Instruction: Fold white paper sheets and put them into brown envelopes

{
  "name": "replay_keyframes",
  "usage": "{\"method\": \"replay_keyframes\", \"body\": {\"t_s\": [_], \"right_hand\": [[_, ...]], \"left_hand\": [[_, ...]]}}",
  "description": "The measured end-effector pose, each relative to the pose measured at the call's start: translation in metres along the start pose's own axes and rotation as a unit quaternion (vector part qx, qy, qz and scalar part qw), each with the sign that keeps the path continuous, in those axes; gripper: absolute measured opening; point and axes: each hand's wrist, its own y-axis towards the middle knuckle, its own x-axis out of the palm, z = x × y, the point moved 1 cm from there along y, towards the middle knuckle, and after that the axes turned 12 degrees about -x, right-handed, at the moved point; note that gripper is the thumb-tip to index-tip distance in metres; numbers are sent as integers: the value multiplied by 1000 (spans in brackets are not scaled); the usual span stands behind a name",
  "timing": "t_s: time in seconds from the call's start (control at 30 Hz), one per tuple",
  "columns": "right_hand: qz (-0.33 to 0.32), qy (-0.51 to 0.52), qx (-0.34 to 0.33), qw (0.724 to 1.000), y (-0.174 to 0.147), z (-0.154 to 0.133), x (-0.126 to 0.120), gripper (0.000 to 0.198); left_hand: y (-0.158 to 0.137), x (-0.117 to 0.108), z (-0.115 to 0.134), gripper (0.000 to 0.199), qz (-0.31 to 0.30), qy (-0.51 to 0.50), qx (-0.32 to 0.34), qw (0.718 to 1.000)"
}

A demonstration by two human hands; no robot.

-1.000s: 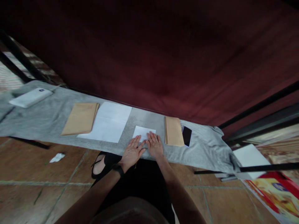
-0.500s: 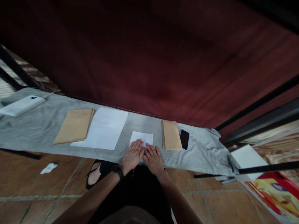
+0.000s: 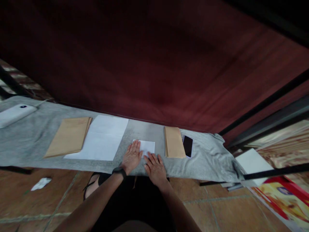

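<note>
A small folded white paper (image 3: 148, 146) lies flat on the grey cloth in front of me. My left hand (image 3: 131, 157) rests flat over its left side, fingers stretched out and a dark band on the wrist. At the paper's near right corner, my right hand (image 3: 155, 167) lies palm down with its fingers spread. Left of them are large white sheets (image 3: 102, 138), partly under a stack of brown envelopes (image 3: 69, 137). To the right is a second, narrower stack of brown envelopes (image 3: 174, 142).
A dark-screened phone (image 3: 187, 146) lies beside the right stack. A white device (image 3: 16, 114) with a cable sits at the far left of the grey cloth (image 3: 202, 161). Behind hangs a dark red curtain (image 3: 149, 74). A red and yellow box (image 3: 285, 199) is at lower right.
My hands have moved apart: the left has slid to the paper's left side, the right toward its near right corner, uncovering the middle. The whole view has shifted slightly.
</note>
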Motion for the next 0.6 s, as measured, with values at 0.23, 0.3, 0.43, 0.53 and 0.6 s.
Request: {"method": "replay_keyframes", "body": {"t_s": [0.23,0.3,0.43,0.53,0.6], "right_hand": [[11,-14,14,1000,0,-2,3,48],[13,-13,20,1000,-1,-2,4,47],[24,-12,40,999,-1,-4,5,46],[33,-5,54,998,3,-9,5,44],[31,3,45,998,8,-15,7,45]], "left_hand": [[-34,-9,-12,63,33,19,-26,999],[-42,-14,-16,63,34,21,-18,999],[-53,-27,-21,59,21,28,7,999],[-56,-33,-21,53,11,32,25,999],[-56,-35,-21,51,6,30,31,999]]}}
